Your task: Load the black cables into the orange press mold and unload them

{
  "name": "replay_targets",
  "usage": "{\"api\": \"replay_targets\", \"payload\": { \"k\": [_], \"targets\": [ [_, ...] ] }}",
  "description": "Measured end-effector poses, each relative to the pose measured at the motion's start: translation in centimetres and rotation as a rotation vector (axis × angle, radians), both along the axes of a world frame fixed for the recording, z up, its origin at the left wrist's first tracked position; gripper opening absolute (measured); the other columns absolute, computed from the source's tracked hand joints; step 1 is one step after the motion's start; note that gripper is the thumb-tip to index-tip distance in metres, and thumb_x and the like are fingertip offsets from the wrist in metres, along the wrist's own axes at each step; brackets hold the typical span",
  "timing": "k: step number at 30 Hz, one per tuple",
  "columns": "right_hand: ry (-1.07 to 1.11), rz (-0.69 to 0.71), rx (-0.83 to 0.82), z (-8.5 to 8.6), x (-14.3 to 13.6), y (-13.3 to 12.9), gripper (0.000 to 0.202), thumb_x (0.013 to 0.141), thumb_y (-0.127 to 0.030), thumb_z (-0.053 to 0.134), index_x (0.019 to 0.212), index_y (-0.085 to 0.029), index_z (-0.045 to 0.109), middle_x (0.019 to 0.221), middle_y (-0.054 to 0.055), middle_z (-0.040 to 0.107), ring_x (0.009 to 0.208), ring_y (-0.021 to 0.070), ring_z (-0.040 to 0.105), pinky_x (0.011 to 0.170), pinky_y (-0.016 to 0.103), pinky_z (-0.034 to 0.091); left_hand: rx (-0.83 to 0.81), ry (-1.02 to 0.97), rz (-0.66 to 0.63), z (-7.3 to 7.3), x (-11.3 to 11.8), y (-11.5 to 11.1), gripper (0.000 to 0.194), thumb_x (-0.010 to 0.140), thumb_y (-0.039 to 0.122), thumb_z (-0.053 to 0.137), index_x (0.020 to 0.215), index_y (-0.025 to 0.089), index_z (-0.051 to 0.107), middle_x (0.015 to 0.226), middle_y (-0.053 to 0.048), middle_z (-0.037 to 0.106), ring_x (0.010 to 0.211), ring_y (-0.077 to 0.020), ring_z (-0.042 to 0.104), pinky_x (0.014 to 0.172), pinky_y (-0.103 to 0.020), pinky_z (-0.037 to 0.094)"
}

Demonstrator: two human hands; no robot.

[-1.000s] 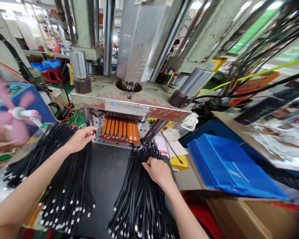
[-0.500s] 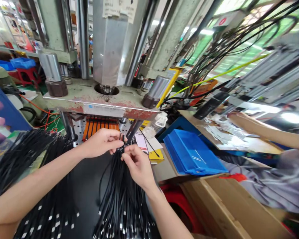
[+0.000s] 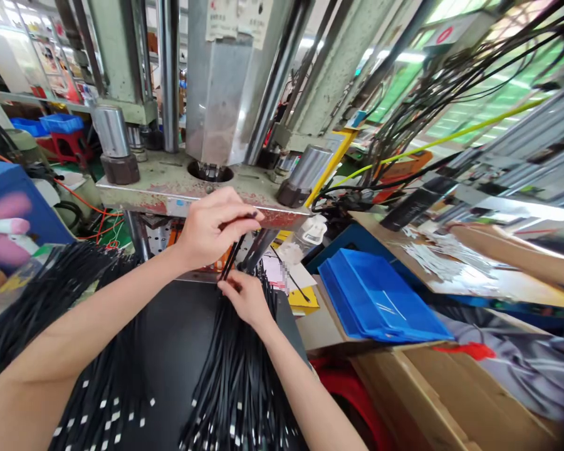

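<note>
My left hand (image 3: 216, 228) is raised in front of the press plate, thumb and fingers pinched on the end of one or more black cables (image 3: 232, 258). Lower down, my right hand (image 3: 247, 299) has its thumb and fingers closed around the same black strands, just above a bundle. That cable bundle (image 3: 237, 376) fans out over a black work surface (image 3: 173, 326), with white tips at its near end. To the left lies another pile of black cables (image 3: 108, 363). My fingers partly hide how many strands are held.
A large press (image 3: 202, 203) with metal columns stands ahead, an orange fixture (image 3: 175, 234) beneath it. At right are blue trays (image 3: 380, 300), a cardboard box (image 3: 451, 388) and a co-worker's arm (image 3: 517, 247). A clear bottle (image 3: 313, 232) stands behind the bundle.
My left hand has risen from the bundle, drawing black cable upward in its pinch. The right hand stays low by the bundle, moved slightly. The view has shifted a little.
</note>
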State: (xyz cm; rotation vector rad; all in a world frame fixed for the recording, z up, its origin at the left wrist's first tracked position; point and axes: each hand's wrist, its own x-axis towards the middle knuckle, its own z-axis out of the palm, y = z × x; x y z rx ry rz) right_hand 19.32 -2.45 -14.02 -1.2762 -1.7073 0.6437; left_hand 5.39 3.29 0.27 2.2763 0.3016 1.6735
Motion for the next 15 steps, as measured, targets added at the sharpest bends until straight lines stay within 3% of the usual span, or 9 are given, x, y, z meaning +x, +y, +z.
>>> {"api": "replay_targets", "payload": {
  "k": [2,3,6,9,11,15],
  "targets": [
    [0.037,-0.074,0.053,0.1,0.4,3.1,0.022,0.084,-0.032,0.056,0.067,-0.019,0.057,0.056,-0.003,0.053,0.052,0.0128,0.048,0.053,0.023,0.035,0.154,0.013,-0.04,-0.3,0.1,0.1,0.01,0.083,0.024,0.068,0.092,0.019,0.068,0.077,0.0,0.062,0.07,-0.0107,0.06,0.064,-0.023,0.049],
    [0.051,-0.114,0.066,0.4,0.5,4.5,0.021,0.083,-0.032,0.056,0.066,-0.019,0.057,0.054,-0.003,0.054,0.052,0.013,0.049,0.053,0.023,0.036,0.153,0.018,-0.055,-0.9,0.1,0.2,0.017,0.082,0.025,0.069,0.097,0.019,0.066,0.082,-0.001,0.062,0.07,-0.0104,0.059,0.064,-0.024,0.049],
    [0.061,-0.195,0.032,1.0,0.9,7.9,0.017,0.079,-0.028,0.056,0.065,-0.018,0.058,0.055,-0.003,0.056,0.054,0.0133,0.052,0.053,0.022,0.037,-0.056,0.14,0.046,-4.3,-0.6,0.9,0.027,0.082,0.024,0.067,0.105,0.016,0.056,0.092,-0.003,0.059,0.066,-0.0098,0.058,0.062,-0.024,0.049],
    [0.062,-0.211,-0.022,1.0,1.0,9.3,0.014,0.076,-0.022,0.059,0.062,-0.018,0.058,0.056,-0.003,0.06,0.055,0.0133,0.056,0.055,0.022,0.041,-0.103,0.653,0.144,-8.2,-2.0,1.9,0.015,0.085,0.016,0.06,0.099,0.016,0.056,0.1,-0.007,0.064,0.087,-0.0175,0.064,0.08,-0.033,0.051],
    [0.058,-0.216,-0.037,0.9,1.1,9.4,0.013,0.077,-0.02,0.059,0.064,-0.019,0.061,0.058,-0.002,0.063,0.057,0.0138,0.06,0.059,0.022,0.044,-0.013,0.974,0.132,-10.1,-2.8,2.0,0.026,0.085,0.014,0.059,0.111,0.017,0.057,0.121,-0.011,0.062,0.115,-0.0238,0.057,0.101,-0.043,0.042],
    [0.03,-0.206,-0.069,1.0,1.4,9.2,0.014,0.08,-0.013,0.055,0.077,-0.019,0.067,0.067,0.0,0.068,0.064,0.015,0.066,0.068,0.024,0.05,0.042,1.201,0.181,-11.3,-3.2,1.2,0.05,0.089,0.024,0.057,0.137,0.017,0.043,0.146,-0.013,0.043,0.135,-0.0251,0.039,0.114,-0.048,0.023]
  ]
}}
